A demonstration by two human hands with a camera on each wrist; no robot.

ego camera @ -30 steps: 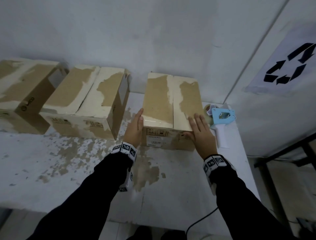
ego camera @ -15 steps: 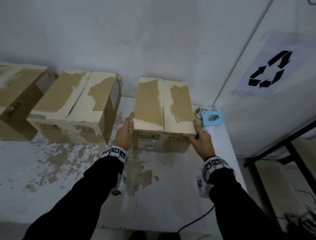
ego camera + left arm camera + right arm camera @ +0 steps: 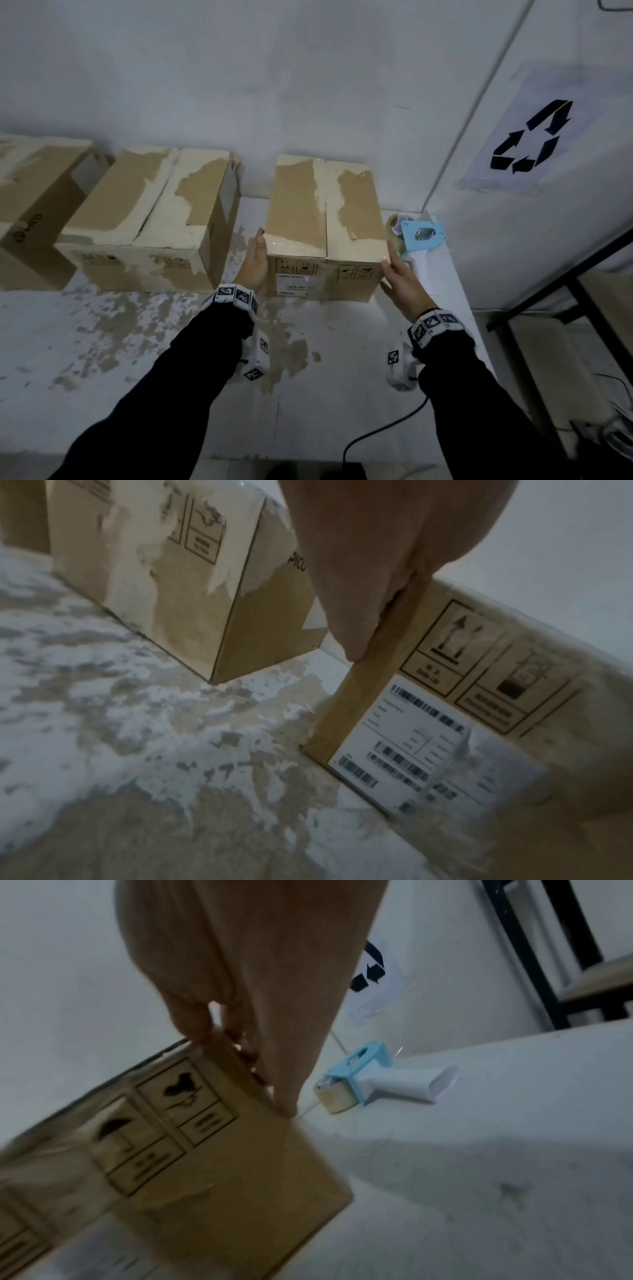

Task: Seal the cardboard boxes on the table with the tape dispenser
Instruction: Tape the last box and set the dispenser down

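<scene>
A closed cardboard box (image 3: 325, 222) with torn, peeling flaps stands on the worn white table (image 3: 102, 359) near its right end. My left hand (image 3: 255, 260) lies flat against the box's left side, fingers straight; in the left wrist view the left hand (image 3: 369, 574) presses the box (image 3: 479, 696) at its labelled corner. My right hand (image 3: 397, 277) rests with straight fingers against the box's right side. In the right wrist view the right hand (image 3: 246, 1001) touches the upper corner of the box (image 3: 205, 1150). A blue tape dispenser (image 3: 421, 236) with a white handle lies just right of the box, also seen as the dispenser (image 3: 369, 1080).
Two more worn boxes stand to the left, one close by (image 3: 147, 212) and one at the frame edge (image 3: 30, 198). The wall runs right behind them, with a recycling sign (image 3: 527, 137). A black shelf frame (image 3: 565, 291) stands beyond the table's right edge. A cable (image 3: 376, 435) hangs off the front.
My right hand has slid off the top of the box down to its right side. The left hand stays on the left side. The head view has shifted right.
</scene>
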